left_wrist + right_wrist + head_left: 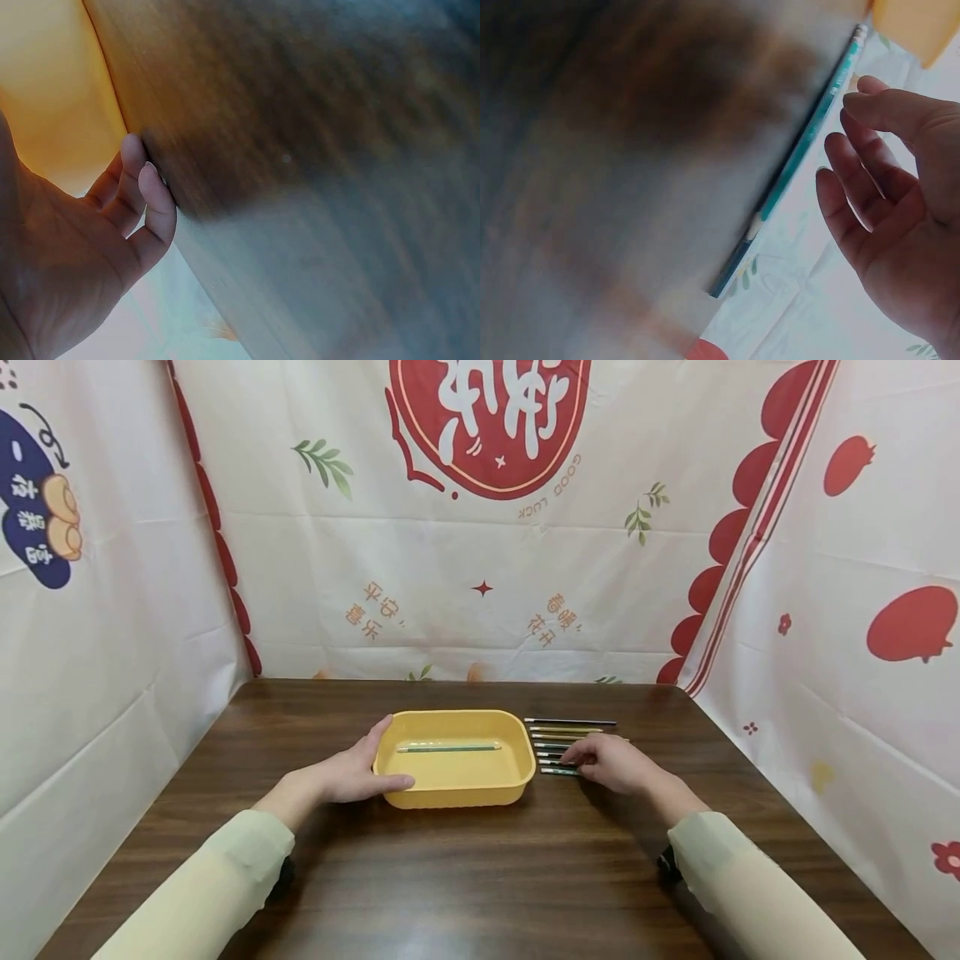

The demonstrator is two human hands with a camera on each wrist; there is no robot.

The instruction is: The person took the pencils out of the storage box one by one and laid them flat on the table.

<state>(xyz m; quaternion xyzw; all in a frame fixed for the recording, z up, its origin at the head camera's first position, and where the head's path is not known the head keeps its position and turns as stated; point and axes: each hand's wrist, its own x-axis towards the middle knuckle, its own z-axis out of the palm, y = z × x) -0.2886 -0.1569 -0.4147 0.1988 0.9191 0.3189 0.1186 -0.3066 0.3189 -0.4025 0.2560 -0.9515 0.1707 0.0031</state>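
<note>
A yellow plastic tray sits mid-table with one green pencil lying lengthwise inside. My left hand rests against the tray's left end, thumb along the front rim, fingers up the left wall. In the left wrist view the left hand has loosely bent fingers touching the table beside the tray. A row of several pencils lies right of the tray. My right hand hovers over their near end, fingertips on the closest ones. In the right wrist view, relaxed fingers reach a teal pencil.
The dark wooden table is walled on three sides by printed white and red cloth. Bare tabletop stretches between the tray and the front edge, between my two sleeves.
</note>
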